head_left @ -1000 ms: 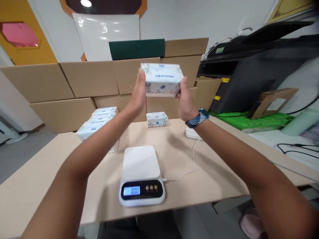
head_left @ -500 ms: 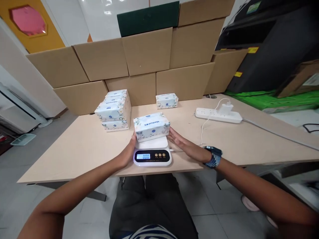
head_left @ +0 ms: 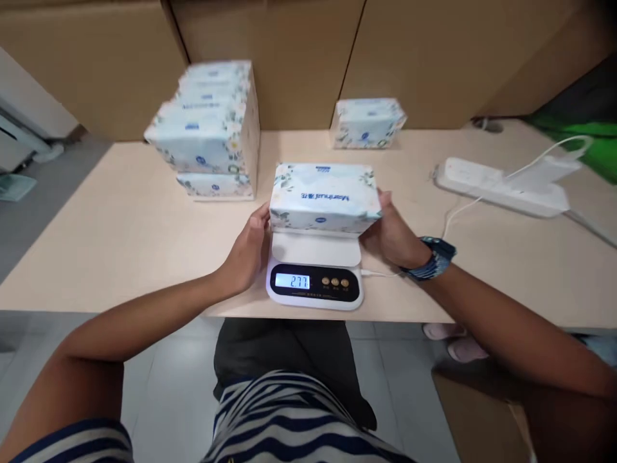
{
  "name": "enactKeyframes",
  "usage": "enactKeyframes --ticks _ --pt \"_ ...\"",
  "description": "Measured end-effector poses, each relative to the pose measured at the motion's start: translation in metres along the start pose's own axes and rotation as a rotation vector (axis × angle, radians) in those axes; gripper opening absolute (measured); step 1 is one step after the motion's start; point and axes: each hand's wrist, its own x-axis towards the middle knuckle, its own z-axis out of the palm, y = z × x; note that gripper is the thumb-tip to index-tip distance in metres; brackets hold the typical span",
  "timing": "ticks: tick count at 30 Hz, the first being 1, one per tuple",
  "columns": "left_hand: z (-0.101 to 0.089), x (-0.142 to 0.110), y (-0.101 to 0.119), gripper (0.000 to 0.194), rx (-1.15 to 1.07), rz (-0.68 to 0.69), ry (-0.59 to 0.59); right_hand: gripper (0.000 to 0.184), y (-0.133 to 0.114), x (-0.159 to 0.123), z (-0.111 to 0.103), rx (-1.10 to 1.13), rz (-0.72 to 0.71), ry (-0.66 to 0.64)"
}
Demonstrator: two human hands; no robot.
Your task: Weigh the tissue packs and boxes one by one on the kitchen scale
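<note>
A white tissue pack [head_left: 328, 196] with a floral print and blue lettering lies on the plate of a small white digital scale [head_left: 316, 302]. The scale's lit display [head_left: 292, 281] reads 2.77, with three gold buttons beside it. My left hand [head_left: 248, 247] presses against the pack's left end, thumb up and fingers partly behind it. At the right end, my right hand [head_left: 393, 235] holds the pack from the side, its fingertips partly hidden behind it. The two hands grip the pack between them.
Stacked tissue packs [head_left: 207, 135] stand at the back left. A single pack [head_left: 369, 122] sits by the cardboard boxes [head_left: 270, 58] along the back. To the right lies a white power strip [head_left: 501, 186] with a plugged-in adapter and cable, which runs toward the scale.
The scale display has gone from 0.00 to 2.77. The pack, slightly tilted before, now sits squarer on the plate between both hands. My view has tipped down and closer.
</note>
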Motion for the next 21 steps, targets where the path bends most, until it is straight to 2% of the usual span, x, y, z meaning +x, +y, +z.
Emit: enactKeyframes --ticks 5,11,17,21 --pt "0.001 -0.011 0.017 0.086 0.051 -0.158 0.110 0.065 -0.015 -0.011 0.013 0.091 0.040 0.153" --pt "-0.002 -0.013 0.016 0.091 0.018 -0.197 0.123 0.061 -0.023 -0.012 0.012 -0.041 0.051 0.273" --pt "-0.010 -0.015 0.005 0.073 0.095 -0.109 0.161 0.065 -0.020 -0.015 0.006 -0.113 0.016 0.256" --pt "-0.014 -0.013 0.000 0.073 0.183 -0.096 0.167 0.064 -0.022 -0.017 0.007 -0.143 -0.078 0.231"
